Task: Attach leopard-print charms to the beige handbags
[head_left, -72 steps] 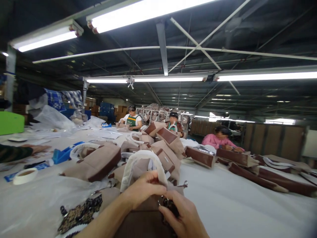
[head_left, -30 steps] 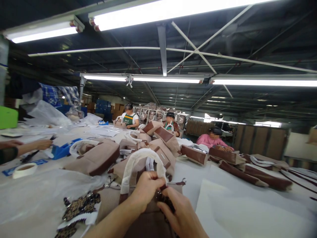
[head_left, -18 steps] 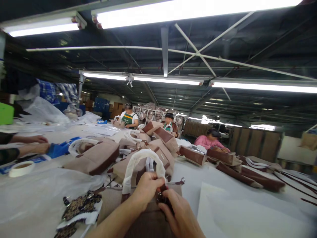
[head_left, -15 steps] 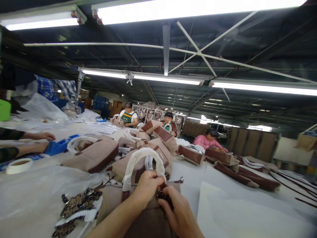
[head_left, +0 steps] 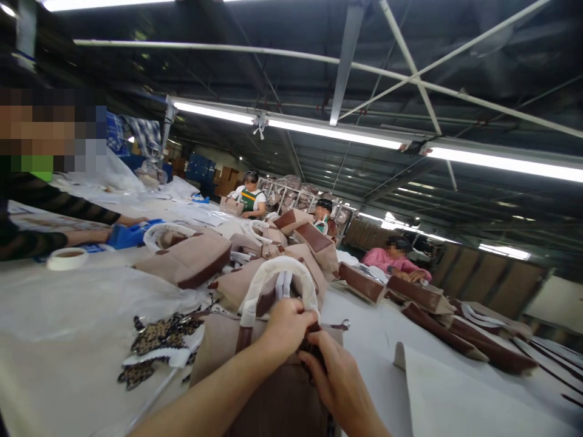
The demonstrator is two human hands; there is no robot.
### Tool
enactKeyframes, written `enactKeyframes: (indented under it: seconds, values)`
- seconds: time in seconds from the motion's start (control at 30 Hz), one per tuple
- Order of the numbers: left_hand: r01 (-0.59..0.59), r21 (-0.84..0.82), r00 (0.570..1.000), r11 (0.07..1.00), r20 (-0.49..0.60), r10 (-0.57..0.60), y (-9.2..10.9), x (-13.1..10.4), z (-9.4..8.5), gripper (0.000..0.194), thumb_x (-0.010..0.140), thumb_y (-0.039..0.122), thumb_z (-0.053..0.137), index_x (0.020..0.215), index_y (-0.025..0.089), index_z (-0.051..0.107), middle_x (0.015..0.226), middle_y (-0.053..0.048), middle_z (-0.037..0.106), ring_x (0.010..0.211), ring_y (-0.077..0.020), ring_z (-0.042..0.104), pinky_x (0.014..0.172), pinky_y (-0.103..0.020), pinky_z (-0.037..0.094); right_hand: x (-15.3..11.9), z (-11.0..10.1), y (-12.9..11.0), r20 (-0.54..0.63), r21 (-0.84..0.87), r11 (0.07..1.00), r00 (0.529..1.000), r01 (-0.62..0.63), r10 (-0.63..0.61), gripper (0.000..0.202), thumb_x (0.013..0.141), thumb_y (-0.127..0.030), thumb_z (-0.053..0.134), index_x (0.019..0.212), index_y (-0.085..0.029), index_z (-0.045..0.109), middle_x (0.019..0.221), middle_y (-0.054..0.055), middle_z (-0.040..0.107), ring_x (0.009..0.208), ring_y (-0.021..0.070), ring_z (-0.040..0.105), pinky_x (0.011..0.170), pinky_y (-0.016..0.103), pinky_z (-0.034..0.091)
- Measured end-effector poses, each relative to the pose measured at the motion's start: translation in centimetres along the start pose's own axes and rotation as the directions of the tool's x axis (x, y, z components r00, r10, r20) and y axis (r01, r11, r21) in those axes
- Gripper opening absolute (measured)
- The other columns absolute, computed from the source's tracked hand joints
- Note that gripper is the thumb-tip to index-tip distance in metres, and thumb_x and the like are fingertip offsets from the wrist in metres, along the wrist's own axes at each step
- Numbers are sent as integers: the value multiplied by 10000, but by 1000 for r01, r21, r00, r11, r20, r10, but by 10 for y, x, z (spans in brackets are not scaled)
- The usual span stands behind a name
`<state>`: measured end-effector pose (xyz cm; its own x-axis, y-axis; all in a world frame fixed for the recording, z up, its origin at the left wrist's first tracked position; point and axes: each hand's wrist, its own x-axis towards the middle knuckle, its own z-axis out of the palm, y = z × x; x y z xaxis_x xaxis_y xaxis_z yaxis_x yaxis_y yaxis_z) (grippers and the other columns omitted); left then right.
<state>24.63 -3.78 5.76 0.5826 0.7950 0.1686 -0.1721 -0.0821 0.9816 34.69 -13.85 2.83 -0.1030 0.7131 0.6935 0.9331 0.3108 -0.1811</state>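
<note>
A beige handbag (head_left: 218, 346) with brown trim stands in front of me, its arched handle (head_left: 279, 267) wrapped in white. My left hand (head_left: 288, 331) is closed at the handle's lower right end, thumb and fingers pinched together. Just below it, my right hand (head_left: 334, 371) pinches a small dark piece at the brown handle base; the fingers hide what it is. A metal ring (head_left: 347, 324) sticks out at the bag's right top corner. To the left lie leopard-print pieces (head_left: 157, 334), partly wrapped in white.
More beige and brown handbags (head_left: 189, 258) are heaped beyond mine, with others (head_left: 469, 337) at the right. A tape roll (head_left: 67, 259) and clear plastic sheeting (head_left: 91, 303) lie at left. A co-worker's striped sleeve (head_left: 68, 203) reaches in beside blue material (head_left: 132, 233). White sheets (head_left: 478, 394) lie right.
My view has tilted and shifted, so the scene sits further right. At left, a co-worker has come more into view. Both my hands stay at the handle's base.
</note>
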Motion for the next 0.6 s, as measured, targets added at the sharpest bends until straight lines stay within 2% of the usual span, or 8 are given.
enactKeyframes:
  seconds: [0.13,0.23,0.37,0.4,0.5,0.6]
  values:
    - [-11,-38,1000,999,-1,11,-2,-1,-2,142,649,282,588,618,166,663,633,-17,649,633,-169,554,587,-263,392,-1,13,-2,-103,4,994,989,-106,106,83,947,-248,480,919,-228,556,769,4,693,642,171,684,590,238,514]
    - [-13,-57,1000,998,-12,12,-3,-2,-9,164,665,294,584,658,159,676,662,-25,679,663,-178,587,622,-265,410,-4,17,6,-159,-35,988,976,-154,146,139,956,-309,471,928,-223,576,801,24,723,674,186,707,604,249,531]
    - [-8,-67,999,998,-33,5,-4,-3,-14,191,690,314,563,622,159,653,603,-27,676,618,-165,576,639,-268,399,-8,0,25,-375,-178,936,900,-303,220,256,947,-437,484,915,-212,603,740,41,731,614,219,705,554,281,523]
    - [-4,-72,999,997,-35,2,-4,-2,-14,194,690,321,564,615,162,645,598,-27,676,601,-160,567,628,-267,392,-9,-6,27,-392,-188,933,894,-307,215,259,936,-450,505,908,-213,605,731,38,729,604,218,700,550,280,520]
    - [16,-97,998,995,-52,-21,-4,4,-11,192,687,349,571,629,172,621,618,-28,684,561,-149,544,582,-263,370,-5,-17,17,-262,-75,977,949,-201,175,174,925,-394,552,934,-228,604,792,16,725,666,189,696,621,250,524]
    - [21,-113,998,993,-51,-27,-3,7,-8,186,673,345,576,636,168,620,640,-32,684,563,-144,535,577,-261,373,3,-12,2,-100,80,985,982,-154,161,70,927,-294,547,915,-240,589,762,-23,688,647,152,660,616,217,500]
